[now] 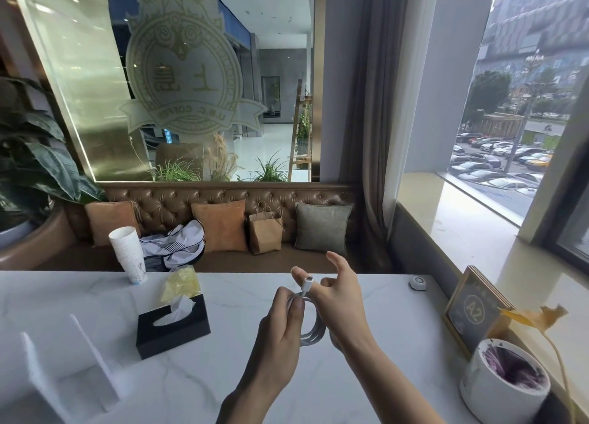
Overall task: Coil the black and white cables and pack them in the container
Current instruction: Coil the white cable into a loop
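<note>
A white cable (314, 326), wound into a small coil of several loops, hangs in the air above the marble table (223, 375). My left hand (282, 324) pinches the coil's left side between thumb and fingers. My right hand (339, 299) holds the coil from the right, and the cable's white plug end sticks up between its index finger and thumb. A clear acrylic container (73, 372) with upright walls stands at the near left of the table. No black cable is in view.
A black tissue box (173, 326) sits left of my hands, with a yellow plastic wrapper (181, 283) and a stack of paper cups (129, 254) behind it. At the right stand a framed A2 sign (475, 308), a white pot (503, 382) and a small round button (417, 281).
</note>
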`<state>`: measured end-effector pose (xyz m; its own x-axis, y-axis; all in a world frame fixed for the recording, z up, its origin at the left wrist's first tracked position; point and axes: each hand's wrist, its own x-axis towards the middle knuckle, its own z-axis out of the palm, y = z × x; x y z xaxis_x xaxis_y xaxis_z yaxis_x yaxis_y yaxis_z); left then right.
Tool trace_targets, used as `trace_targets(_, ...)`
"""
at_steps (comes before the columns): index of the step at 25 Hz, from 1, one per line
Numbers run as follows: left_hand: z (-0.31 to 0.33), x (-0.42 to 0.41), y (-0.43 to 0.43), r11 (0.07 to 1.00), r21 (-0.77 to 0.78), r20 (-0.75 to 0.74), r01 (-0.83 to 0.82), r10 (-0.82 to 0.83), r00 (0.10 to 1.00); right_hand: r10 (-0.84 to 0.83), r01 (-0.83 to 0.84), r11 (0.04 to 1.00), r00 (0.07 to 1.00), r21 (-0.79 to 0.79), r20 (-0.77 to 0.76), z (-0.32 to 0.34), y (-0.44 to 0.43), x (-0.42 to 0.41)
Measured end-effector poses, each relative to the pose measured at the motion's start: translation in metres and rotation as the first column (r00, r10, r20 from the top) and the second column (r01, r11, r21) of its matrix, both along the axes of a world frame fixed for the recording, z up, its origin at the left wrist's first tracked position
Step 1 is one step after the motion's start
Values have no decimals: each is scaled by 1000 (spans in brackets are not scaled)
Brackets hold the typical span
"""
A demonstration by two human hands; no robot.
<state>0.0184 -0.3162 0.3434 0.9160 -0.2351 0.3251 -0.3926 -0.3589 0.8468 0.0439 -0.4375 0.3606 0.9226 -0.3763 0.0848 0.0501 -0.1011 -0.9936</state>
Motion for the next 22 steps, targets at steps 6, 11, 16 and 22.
trace_targets(6, -1, 2, 2, 1000, -19, 16, 0, 1, 1000, -20, 22, 1000, 995, -21, 94, -3, 1, 1)
trace_targets(11, -2, 3, 1, 1000, -21, 21, -11, 12, 1000, 21, -21, 999, 1000, 31, 21, -2, 0, 2)
trace_targets(16, -1, 2, 1, 1000, -14, 21, -8, 8, 1000, 2, -3, 1000, 996, 9, 85, -4, 0, 4)
trace_targets(22, -2, 3, 7, 997, -62, 27, -35, 36, 999, 29, -29, 999, 999, 14, 25, 1, 2, 7)
